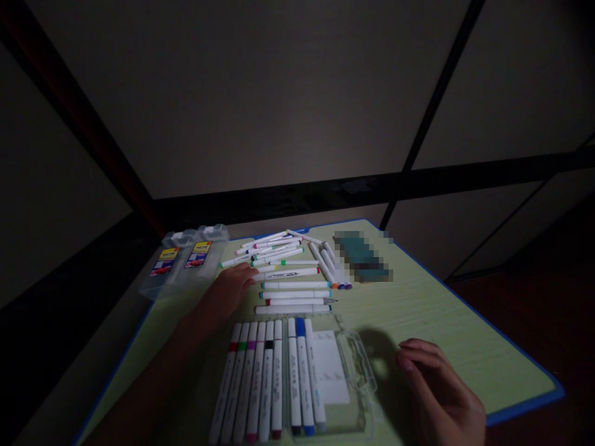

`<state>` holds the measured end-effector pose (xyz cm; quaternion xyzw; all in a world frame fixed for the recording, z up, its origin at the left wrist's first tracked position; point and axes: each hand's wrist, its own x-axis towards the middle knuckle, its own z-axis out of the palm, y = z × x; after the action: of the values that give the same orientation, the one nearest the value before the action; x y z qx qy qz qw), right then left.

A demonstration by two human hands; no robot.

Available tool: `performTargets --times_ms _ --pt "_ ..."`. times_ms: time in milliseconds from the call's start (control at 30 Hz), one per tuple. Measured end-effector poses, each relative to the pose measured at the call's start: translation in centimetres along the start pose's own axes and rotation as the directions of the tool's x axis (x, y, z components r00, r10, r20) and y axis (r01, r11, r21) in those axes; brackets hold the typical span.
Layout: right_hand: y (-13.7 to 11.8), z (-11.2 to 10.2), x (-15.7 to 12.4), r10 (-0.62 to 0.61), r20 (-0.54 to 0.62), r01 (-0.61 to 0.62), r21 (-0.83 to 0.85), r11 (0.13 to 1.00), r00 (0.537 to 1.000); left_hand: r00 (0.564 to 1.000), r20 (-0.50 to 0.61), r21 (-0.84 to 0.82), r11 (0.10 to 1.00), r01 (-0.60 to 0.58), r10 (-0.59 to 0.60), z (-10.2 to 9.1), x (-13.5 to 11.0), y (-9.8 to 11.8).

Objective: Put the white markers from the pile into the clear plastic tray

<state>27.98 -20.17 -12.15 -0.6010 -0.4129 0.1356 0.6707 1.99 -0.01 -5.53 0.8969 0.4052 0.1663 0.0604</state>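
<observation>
My left hand [236, 284] reaches over the table, its fingers closed at the left end of a white marker [289, 274] with a red end. Behind it lies a loose pile of white markers [274, 248] with coloured ends. Several more markers [295, 294] lie crosswise in a row nearer to me. In front of these is a clear plastic case [365, 402] with markers [264, 384] side by side in it, some with coloured bands. To the right of the case, my right hand [444, 390] hovers with fingers curled together and nothing visible in them.
A second clear case [179, 285] with yellow labels stands at the table's left edge. A blurred teal object [365, 257] lies at the back right, beside upright-pointing markers [324, 263]. The green table [446, 334] has a blue rim, and a panelled wall [279, 111] rises behind.
</observation>
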Motion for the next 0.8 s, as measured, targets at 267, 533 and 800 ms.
performTargets --times_ms 267,533,800 --pt "0.2 0.1 0.1 -0.006 -0.012 0.006 0.01 1.0 1.0 0.998 0.033 0.06 0.997 0.054 -0.056 1.5 0.1 -2.1" --pt "0.5 -0.2 0.1 -0.041 0.009 0.041 -0.001 0.999 0.999 0.989 0.084 0.121 0.987 0.109 -0.12 2.3 0.0 -2.8" --pt "0.7 -0.3 0.0 -0.018 0.031 0.017 0.022 1.0 0.999 0.976 0.134 0.162 0.976 0.148 -0.17 2.9 -0.3 -3.0"
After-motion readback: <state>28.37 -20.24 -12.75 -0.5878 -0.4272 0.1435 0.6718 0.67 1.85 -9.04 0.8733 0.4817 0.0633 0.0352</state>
